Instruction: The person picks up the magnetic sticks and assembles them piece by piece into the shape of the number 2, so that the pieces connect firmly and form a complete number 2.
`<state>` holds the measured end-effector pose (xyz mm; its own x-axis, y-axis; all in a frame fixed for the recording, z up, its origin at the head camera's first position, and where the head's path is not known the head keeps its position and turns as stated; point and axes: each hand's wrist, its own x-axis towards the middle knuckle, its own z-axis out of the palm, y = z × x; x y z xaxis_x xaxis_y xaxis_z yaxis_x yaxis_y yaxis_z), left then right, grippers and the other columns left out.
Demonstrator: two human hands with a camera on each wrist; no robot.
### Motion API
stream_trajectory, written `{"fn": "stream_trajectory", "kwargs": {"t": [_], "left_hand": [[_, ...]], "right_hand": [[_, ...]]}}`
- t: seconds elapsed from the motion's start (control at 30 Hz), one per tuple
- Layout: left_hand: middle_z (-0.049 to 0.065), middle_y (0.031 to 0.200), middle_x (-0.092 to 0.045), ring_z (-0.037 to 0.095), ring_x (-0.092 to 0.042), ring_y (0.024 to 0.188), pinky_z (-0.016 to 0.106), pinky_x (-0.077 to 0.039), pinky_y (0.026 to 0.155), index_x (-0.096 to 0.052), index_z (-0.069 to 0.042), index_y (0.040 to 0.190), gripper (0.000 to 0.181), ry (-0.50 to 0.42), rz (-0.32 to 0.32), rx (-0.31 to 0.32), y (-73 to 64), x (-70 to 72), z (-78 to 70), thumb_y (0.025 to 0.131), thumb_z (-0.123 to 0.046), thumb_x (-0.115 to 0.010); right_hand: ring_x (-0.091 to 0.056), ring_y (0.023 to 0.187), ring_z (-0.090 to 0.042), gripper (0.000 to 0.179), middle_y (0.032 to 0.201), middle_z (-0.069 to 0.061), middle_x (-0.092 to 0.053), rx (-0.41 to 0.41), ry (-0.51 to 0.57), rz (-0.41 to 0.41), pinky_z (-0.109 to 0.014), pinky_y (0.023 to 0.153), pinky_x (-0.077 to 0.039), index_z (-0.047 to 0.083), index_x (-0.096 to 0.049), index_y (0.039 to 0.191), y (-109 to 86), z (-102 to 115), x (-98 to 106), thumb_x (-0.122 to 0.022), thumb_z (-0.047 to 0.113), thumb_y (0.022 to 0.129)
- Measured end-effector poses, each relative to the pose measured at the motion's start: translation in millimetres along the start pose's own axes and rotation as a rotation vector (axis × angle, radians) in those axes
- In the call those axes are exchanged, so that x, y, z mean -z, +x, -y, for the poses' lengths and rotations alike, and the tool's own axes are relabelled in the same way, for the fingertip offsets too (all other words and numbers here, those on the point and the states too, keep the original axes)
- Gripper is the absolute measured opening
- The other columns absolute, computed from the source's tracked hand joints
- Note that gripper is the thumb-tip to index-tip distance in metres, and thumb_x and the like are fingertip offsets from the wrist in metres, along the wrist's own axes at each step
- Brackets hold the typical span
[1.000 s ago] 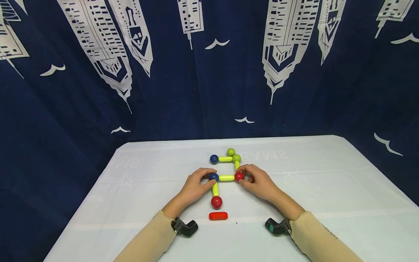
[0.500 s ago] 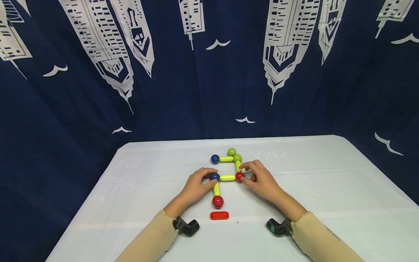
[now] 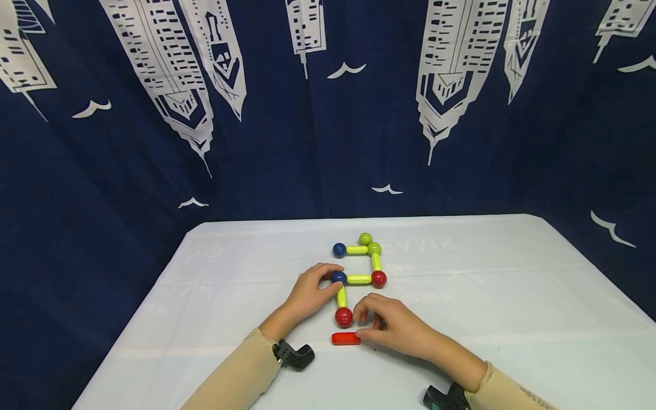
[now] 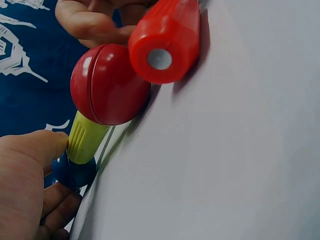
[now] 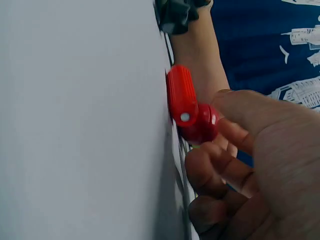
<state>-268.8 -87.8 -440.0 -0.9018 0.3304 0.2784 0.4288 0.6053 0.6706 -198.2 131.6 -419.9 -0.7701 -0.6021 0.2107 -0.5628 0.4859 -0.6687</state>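
Note:
On the white table lies a zigzag of magnetic balls and sticks. My left hand pinches its blue ball between thumb and fingers. From that ball one yellow stick runs toward me to a red ball; another yellow stick leads right to a second red ball. A loose red magnetic stick lies just in front of the nearer red ball. My right hand is beside this stick's right end, thumb and fingers apart. In the right wrist view a gap shows between thumb and red stick.
Farther back, the chain continues with a yellow stick, a green ball touching another green ball, and a far blue ball. A dark blue patterned cloth hangs behind the table.
My right hand has let go of the right-hand red ball and moved toward me and slightly left, to the loose red stick. The left hand has stayed on the blue ball.

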Motion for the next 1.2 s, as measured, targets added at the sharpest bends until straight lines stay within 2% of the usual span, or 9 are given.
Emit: {"fn": "stream_trajectory", "kwargs": {"t": [0.13,0.37,0.53,0.97,1.07,1.2], "left_hand": [[-0.009,0.103,-0.062,0.01,-0.056,0.098,0.047,-0.034,0.094,-0.058,-0.029,0.114,0.031,0.005,-0.002,-0.003,0.6,-1.1,-0.2,0.084,-0.033,-0.062],[-0.009,0.104,-0.062,0.01,-0.056,0.099,0.046,-0.034,0.093,-0.058,-0.029,0.114,0.031,0.019,-0.004,-0.01,1.6,-2.1,1.3,0.084,-0.034,-0.061],[-0.009,0.103,-0.062,0.01,-0.056,0.098,0.045,-0.035,0.092,-0.058,-0.029,0.114,0.03,0.028,-0.006,-0.01,1.7,-2.6,1.8,0.084,-0.034,-0.061],[-0.009,0.105,-0.062,0.01,-0.055,0.099,0.043,-0.035,0.092,-0.058,-0.03,0.114,0.03,0.034,-0.001,0.002,2.0,-2.5,0.9,0.084,-0.035,-0.061],[-0.009,0.105,-0.062,0.01,-0.055,0.1,0.044,-0.035,0.092,-0.058,-0.029,0.114,0.03,0.032,-0.002,-0.003,1.7,-2.5,0.9,0.084,-0.035,-0.061],[-0.009,0.105,-0.062,0.011,-0.055,0.1,0.045,-0.035,0.093,-0.058,-0.029,0.114,0.031,0.027,-0.004,-0.002,1.2,-2.3,0.2,0.084,-0.035,-0.061]], "right_hand": [[-0.051,0.061,-0.002,0.023,0.087,0.007,-0.058,-0.006,0.01,0.027,-0.018,0.058,-0.046,0.025,-0.058,0.096,-1.5,0.8,-5.9,-0.07,0.032,0.078],[-0.04,0.052,0.003,0.021,0.08,0.014,-0.056,0.009,-0.153,-0.008,-0.014,0.048,-0.035,0.032,-0.056,0.091,-1.7,2.9,-13.6,-0.072,0.033,0.076],[-0.039,0.051,0.003,0.021,0.079,0.014,-0.055,0.017,-0.174,-0.023,-0.014,0.047,-0.033,0.032,-0.057,0.089,-1.8,3.2,-15.5,-0.073,0.032,0.075],[-0.038,0.049,0.003,0.02,0.07,0.012,-0.052,0.049,-0.16,-0.034,-0.014,0.047,-0.032,0.033,-0.058,0.087,-2.7,-0.1,-15.6,-0.073,0.028,0.075],[-0.039,0.05,0.003,0.02,0.069,0.01,-0.052,0.052,-0.119,-0.032,-0.014,0.047,-0.034,0.032,-0.058,0.087,-2.8,-0.7,-15.4,-0.073,0.027,0.075],[-0.042,0.05,0.001,0.017,0.066,0.008,-0.052,0.053,-0.014,-0.025,-0.015,0.047,-0.036,0.03,-0.059,0.086,-2.9,-1.2,-14.6,-0.072,0.026,0.076]]}}
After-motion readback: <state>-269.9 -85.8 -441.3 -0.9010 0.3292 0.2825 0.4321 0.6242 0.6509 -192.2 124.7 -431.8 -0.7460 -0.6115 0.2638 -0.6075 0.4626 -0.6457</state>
